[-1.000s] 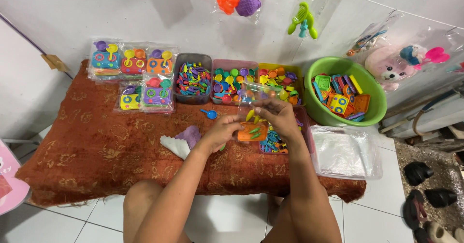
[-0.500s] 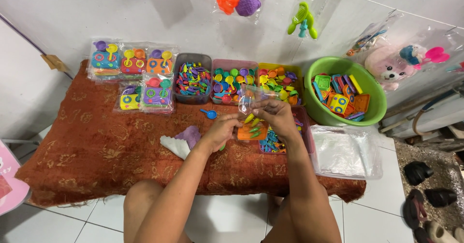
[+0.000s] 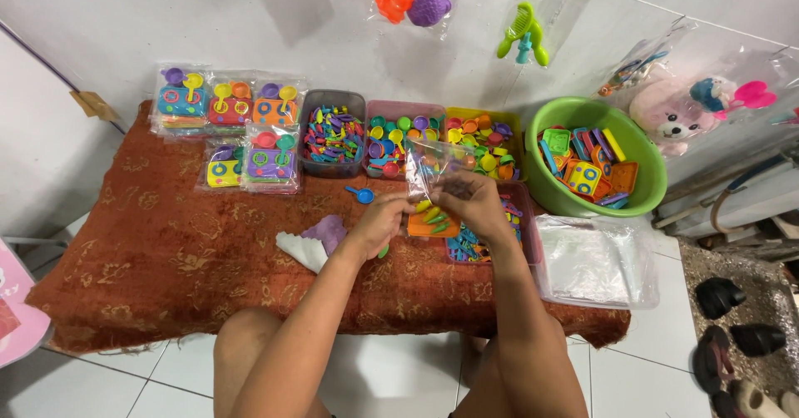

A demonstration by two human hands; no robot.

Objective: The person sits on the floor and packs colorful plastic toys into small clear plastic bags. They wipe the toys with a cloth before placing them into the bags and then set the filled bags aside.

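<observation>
Scene: a person sits at a low counter [image 3: 166, 252] draped in a rust-red patterned cloth, sorting small plastic toys against a white wall.
Left hand: the left hand [image 3: 384, 218] is closed on the lower left edge of a clear plastic bag [image 3: 433, 168], fingers pinched together over the film.
Right hand: the right hand [image 3: 470, 197] is clamped on the bag's right side, thumb and fingers pressed shut on it.
Bag: held up between both hands above the counter's middle, near the far row of tubs, with an orange toy tray [image 3: 431, 224] and green pieces showing at its lower end.
Far row: a grey tub [image 3: 331, 131], a pink tub [image 3: 399, 135] and a yellow tub [image 3: 487, 139] of mixed bright pieces stand side by side; sealed toy stove packs [image 3: 229, 106] lie to their left.
Right side: a green basin [image 3: 595, 160] of flat toys, with a stack of empty clear bags [image 3: 593, 260] nearer.
Loose items: a small blue spoon [image 3: 360, 194] and a purple and white cloth [image 3: 312, 242] lie just left of the hands.
Risk: the thin film looks slippery; if either pinch loosens, the tray could likely tip out and scatter its green pieces over the cloth or off the near edge to the tiled floor.
Second risk: forcing the tray against the bag's mouth could probably split the film.
</observation>
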